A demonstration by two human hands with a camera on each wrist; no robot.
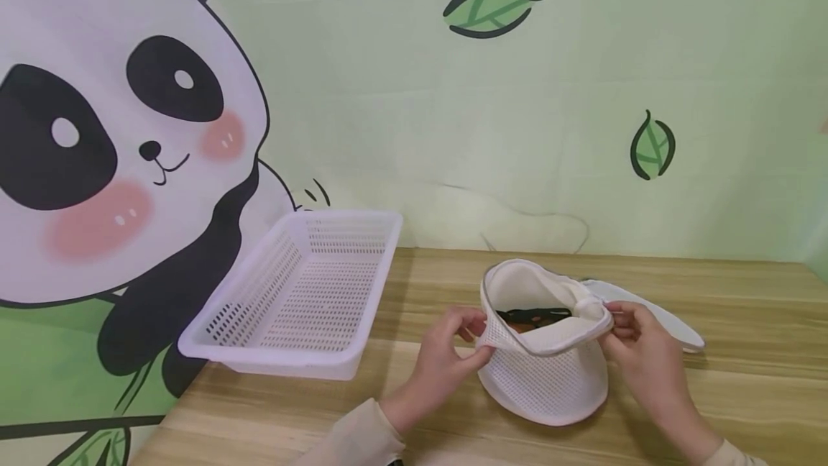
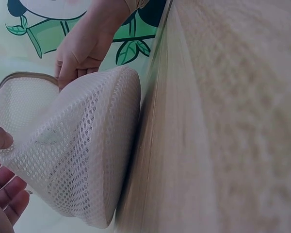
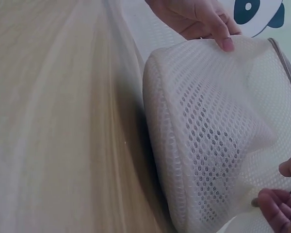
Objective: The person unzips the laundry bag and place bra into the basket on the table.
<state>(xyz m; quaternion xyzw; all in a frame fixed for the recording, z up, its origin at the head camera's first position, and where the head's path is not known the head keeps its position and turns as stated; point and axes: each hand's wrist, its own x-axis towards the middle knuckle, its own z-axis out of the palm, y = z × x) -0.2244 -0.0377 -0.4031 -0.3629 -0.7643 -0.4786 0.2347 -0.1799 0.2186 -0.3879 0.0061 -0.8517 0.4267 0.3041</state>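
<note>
A white mesh laundry bag (image 1: pixel 550 383) with a zip round its mouth stands on the wooden table. My left hand (image 1: pixel 446 351) pinches the left side of its rim between thumb and fingers; that thumb lies on the mesh in the left wrist view. Opposite, my right hand (image 1: pixel 647 358) grips the right side of the rim, where the fabric bunches up. The mouth gapes between both hands. Inside, a black item (image 1: pixel 550 313) shows above something orange-brown, both partly hidden by the bag wall. Behind the bag lies a flat white round piece (image 1: pixel 660 311), partly covered by it.
A white plastic basket (image 1: pixel 356 362) with slotted walls stands on the left of the wooden table (image 1: pixel 427 408). Behind the table hangs a pale green backdrop (image 1: pixel 401 135) printed with a panda and leaves.
</note>
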